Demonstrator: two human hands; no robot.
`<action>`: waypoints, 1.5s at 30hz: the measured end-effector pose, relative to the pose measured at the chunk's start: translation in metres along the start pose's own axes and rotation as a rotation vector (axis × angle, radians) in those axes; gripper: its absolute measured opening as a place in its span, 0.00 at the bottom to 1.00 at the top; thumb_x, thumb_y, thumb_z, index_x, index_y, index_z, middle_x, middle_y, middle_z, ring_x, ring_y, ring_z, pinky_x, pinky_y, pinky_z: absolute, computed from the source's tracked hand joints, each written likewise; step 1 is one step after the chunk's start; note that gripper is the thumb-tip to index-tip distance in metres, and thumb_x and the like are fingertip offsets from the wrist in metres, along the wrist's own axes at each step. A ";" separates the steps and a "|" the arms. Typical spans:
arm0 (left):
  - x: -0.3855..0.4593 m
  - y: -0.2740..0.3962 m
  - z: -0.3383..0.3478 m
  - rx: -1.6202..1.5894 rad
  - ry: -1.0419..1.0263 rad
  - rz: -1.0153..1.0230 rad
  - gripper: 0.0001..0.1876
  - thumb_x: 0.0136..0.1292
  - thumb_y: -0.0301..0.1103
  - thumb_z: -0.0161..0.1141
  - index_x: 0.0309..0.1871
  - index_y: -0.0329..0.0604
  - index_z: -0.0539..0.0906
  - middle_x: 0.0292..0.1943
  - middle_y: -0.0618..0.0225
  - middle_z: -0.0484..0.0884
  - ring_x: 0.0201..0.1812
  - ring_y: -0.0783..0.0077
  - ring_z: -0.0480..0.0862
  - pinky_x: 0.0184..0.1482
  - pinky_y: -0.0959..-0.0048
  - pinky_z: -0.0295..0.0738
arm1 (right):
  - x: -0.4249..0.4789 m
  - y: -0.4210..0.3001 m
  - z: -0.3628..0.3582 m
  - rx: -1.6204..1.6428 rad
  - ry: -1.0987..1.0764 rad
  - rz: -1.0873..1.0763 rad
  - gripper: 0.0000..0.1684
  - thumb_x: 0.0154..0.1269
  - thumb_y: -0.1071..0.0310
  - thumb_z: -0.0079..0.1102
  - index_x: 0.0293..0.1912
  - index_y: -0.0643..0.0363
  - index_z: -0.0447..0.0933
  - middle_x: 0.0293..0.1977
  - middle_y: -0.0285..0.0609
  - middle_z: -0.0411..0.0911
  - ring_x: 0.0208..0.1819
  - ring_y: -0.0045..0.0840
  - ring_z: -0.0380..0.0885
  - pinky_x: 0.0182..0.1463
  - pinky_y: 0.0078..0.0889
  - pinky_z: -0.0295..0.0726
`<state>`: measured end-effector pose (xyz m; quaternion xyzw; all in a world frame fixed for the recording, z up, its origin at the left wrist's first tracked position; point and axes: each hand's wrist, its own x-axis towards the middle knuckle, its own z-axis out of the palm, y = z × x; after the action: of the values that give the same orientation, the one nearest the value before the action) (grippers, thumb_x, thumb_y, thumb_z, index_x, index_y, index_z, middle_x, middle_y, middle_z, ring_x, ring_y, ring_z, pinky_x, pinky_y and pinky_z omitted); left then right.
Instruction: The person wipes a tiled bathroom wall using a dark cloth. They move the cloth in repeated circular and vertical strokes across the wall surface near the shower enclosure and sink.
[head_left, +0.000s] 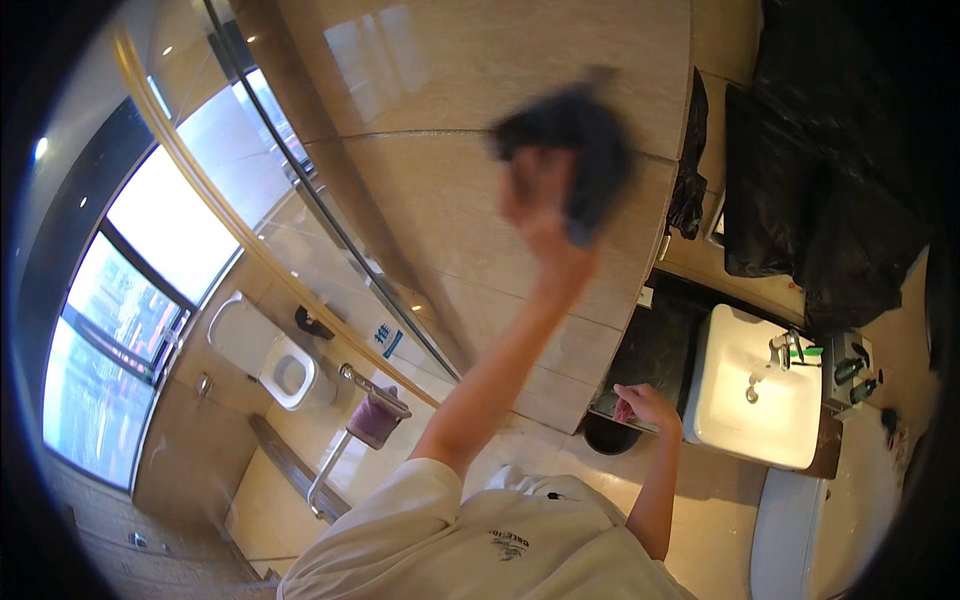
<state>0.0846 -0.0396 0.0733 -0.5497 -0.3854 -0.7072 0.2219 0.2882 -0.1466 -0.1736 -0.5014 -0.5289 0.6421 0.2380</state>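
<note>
A dark cloth (600, 161), blurred by motion, lies under my left hand (544, 199) against the tiled wall (465, 217). The fingers of that hand are bent over the cloth's left part, and the arm is stretched out. Lower down, my right hand (641, 405) hangs near the edge of the black countertop (649, 352), left of the white washbasin (754, 405). Its fingers are apart and it holds nothing.
A glass door with a long handle (330, 480) bearing a purple towel (375, 420) stands at the left, with a toilet (289, 371) behind. Black plastic sheeting (810, 172) hangs at the right above the basin. Below the countertop is a black bin (611, 435); a bathtub (787, 532) stands lower right.
</note>
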 end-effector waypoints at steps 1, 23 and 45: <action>-0.009 0.030 0.001 0.053 -0.169 0.076 0.22 0.59 0.43 0.61 0.58 0.52 0.81 0.63 0.56 0.74 0.65 0.50 0.66 0.67 0.52 0.54 | -0.002 0.000 -0.006 0.005 0.001 0.001 0.29 0.76 0.53 0.47 0.28 0.67 0.79 0.21 0.44 0.80 0.22 0.24 0.78 0.31 0.26 0.78; 0.029 -0.088 -0.034 0.072 -0.247 0.195 0.25 0.58 0.45 0.59 0.61 0.54 0.79 0.62 0.62 0.76 0.66 0.54 0.66 0.66 0.56 0.53 | 0.014 0.002 0.052 0.031 0.017 -0.009 0.27 0.76 0.54 0.48 0.30 0.68 0.78 0.24 0.45 0.81 0.25 0.24 0.81 0.33 0.25 0.79; 0.046 -0.096 -0.074 -0.197 -0.338 0.103 0.23 0.59 0.39 0.58 0.60 0.52 0.79 0.65 0.56 0.73 0.68 0.50 0.64 0.68 0.56 0.51 | 0.042 -0.025 0.131 0.061 0.067 0.116 0.24 0.76 0.54 0.48 0.36 0.67 0.78 0.29 0.42 0.81 0.30 0.23 0.83 0.40 0.24 0.80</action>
<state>-0.0444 -0.0348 0.0813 -0.6986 -0.3174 -0.6268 0.1353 0.1486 -0.1608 -0.1752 -0.5450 -0.4706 0.6536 0.2332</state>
